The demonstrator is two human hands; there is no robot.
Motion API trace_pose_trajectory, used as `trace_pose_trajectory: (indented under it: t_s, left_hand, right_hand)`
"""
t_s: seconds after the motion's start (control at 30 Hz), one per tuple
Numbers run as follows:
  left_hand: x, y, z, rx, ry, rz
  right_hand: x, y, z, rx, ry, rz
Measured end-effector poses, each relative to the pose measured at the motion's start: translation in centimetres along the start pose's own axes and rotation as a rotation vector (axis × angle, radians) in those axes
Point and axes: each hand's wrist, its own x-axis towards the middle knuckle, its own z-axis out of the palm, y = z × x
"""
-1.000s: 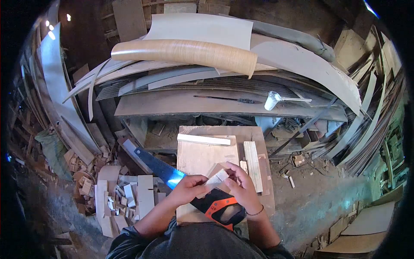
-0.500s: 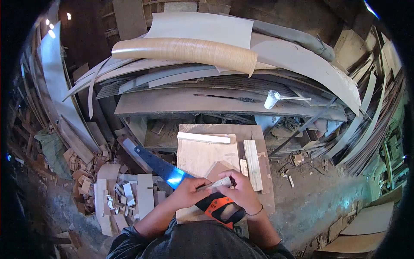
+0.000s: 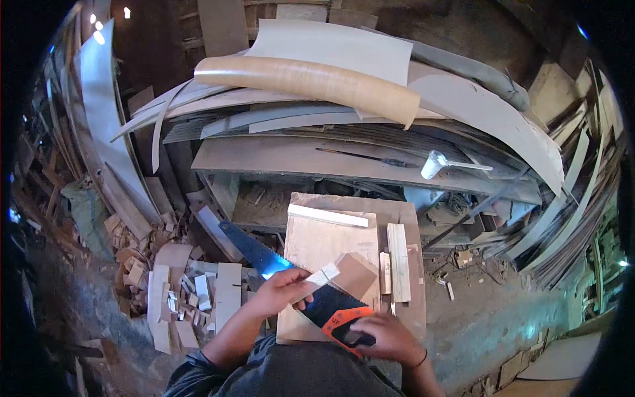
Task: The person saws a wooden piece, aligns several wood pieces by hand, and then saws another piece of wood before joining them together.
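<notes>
Closed round a small pale wood piece [image 3: 324, 274], my left hand [image 3: 281, 291] holds it above the board. A dark line crosses the piece near its upper end. My right hand [image 3: 387, 339] is on the orange and black handle of a handsaw [image 3: 344, 319], its fingers curled at the grip. The saw's blade runs up and left, passing behind my left hand, with its tip beyond the board's left edge. A brown flat block [image 3: 357, 274] lies on the light board [image 3: 301, 241], just right of the held piece.
A white strip [image 3: 327, 215] lies along the board's far edge, and a longer wood bar [image 3: 398, 261] on its right. Offcuts [image 3: 198, 298] are heaped at left. Behind, a bench [image 3: 264, 153] carries curved sheets, a rolled veneer [image 3: 311, 83] and a white cup with a stick [image 3: 433, 165].
My right hand has let go of the wood piece and moved down to the saw handle. The piece stays in my left hand, now tilted upward. The whole view has shifted slightly.
</notes>
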Motion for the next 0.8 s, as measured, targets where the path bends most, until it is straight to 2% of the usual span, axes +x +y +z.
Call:
trace_pose_trajectory:
  t_s: [0.07, 0.13, 0.33, 0.43, 0.7, 0.8]
  left_hand:
    - [0.0, -1.3, -1.1, -0.175, 0.016, -0.057]
    - [-0.3, -0.7, -1.3, -0.287, 0.021, -0.089]
    - [-1.9, 1.4, 0.3, -0.273, -0.065, 0.067]
    - [-2.9, 1.3, 0.1, -0.344, -0.064, 0.045]
    - [-6.5, 3.3, 0.7, -0.276, 0.035, 0.136]
    - [-7.2, 3.1, 0.3, -0.239, 0.045, 0.137]
  right_hand:
    - [-2.5, 0.6, 2.6, -0.165, -0.025, -0.083]
    - [-2.8, -0.3, 3.1, -0.235, -0.116, -0.045]
    - [-3.6, 0.6, 4.5, -0.353, -0.148, -0.061]
    - [-3.8, 0.1, 3.9, -0.269, -0.145, -0.080]
    - [-3.1, -1.7, 2.9, 0.144, -0.041, -0.181]
    - [-2.7, -1.5, 3.6, 0.411, -0.067, -0.129]
